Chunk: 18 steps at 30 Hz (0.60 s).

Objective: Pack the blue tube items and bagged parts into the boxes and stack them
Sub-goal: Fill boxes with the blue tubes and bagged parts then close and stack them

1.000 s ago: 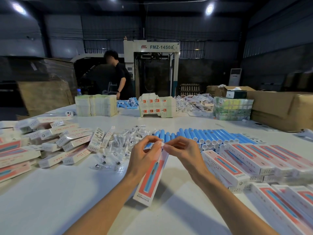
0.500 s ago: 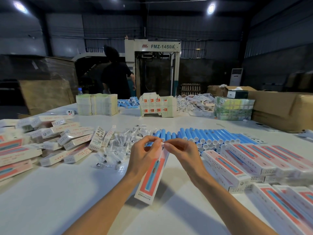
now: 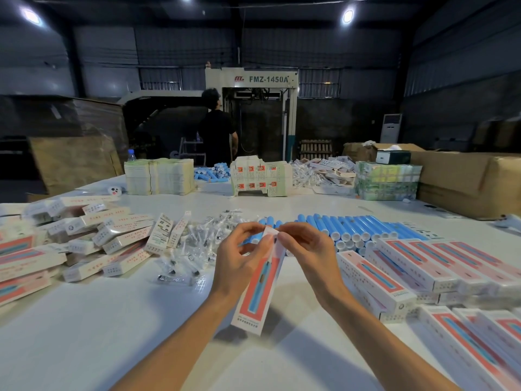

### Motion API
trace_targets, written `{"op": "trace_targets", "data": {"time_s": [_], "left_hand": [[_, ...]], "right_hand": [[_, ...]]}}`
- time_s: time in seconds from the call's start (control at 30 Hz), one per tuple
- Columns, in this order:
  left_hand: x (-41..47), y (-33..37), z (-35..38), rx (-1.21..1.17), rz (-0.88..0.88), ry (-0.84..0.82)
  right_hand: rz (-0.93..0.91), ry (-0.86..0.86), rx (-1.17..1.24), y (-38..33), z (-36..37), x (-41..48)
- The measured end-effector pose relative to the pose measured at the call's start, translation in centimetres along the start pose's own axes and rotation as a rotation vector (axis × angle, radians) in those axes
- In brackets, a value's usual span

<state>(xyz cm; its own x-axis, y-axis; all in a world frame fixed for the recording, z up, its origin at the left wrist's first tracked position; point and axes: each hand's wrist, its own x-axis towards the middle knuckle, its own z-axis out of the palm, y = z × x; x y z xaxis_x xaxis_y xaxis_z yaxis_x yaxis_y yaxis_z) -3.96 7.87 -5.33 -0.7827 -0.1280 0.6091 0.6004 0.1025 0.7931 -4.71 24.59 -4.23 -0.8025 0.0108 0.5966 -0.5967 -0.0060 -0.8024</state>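
Observation:
I hold a long white box with a red and blue panel [image 3: 260, 289] upright above the table, its lower end pointing toward me. My left hand [image 3: 239, 258] grips the box near its top. My right hand [image 3: 304, 249] pinches the white flap at the top end. Behind my hands lies a row of blue tubes [image 3: 352, 227]. A heap of small clear bagged parts [image 3: 194, 246] sits to the left of my hands. Filled boxes [image 3: 408, 266] lie in rows at the right.
A loose pile of boxes [image 3: 93, 244] covers the left of the white table [image 3: 112, 334]. Stacks of flat cartons [image 3: 159, 176] and more tubes stand at the far edge. Large cardboard cartons [image 3: 465, 179] sit at the right. A person in black [image 3: 217, 131] stands beyond the table by a machine.
My hands and the box have barely moved; my fingers keep working the top flap. The person beyond the table has turned away and stepped right toward the machine.

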Motion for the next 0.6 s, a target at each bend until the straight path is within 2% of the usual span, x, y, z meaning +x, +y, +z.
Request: {"op": "trace_targets", "data": {"time_s": [0.33,0.47,0.6], "left_hand": [[0.5,-0.08,-0.71,-0.068,-0.066,-0.158],[0.63,-0.38,-0.54,0.144,0.03,-0.114],[0.6,-0.35,-0.56,0.155,0.034,-0.08]], "right_hand": [[-0.012,-0.06,-0.019,-0.09,-0.02,-0.25],[-0.036,-0.037,-0.035,0.21,0.02,-0.3],[-0.044,-0.046,-0.049,0.33,0.17,-0.45]]}}
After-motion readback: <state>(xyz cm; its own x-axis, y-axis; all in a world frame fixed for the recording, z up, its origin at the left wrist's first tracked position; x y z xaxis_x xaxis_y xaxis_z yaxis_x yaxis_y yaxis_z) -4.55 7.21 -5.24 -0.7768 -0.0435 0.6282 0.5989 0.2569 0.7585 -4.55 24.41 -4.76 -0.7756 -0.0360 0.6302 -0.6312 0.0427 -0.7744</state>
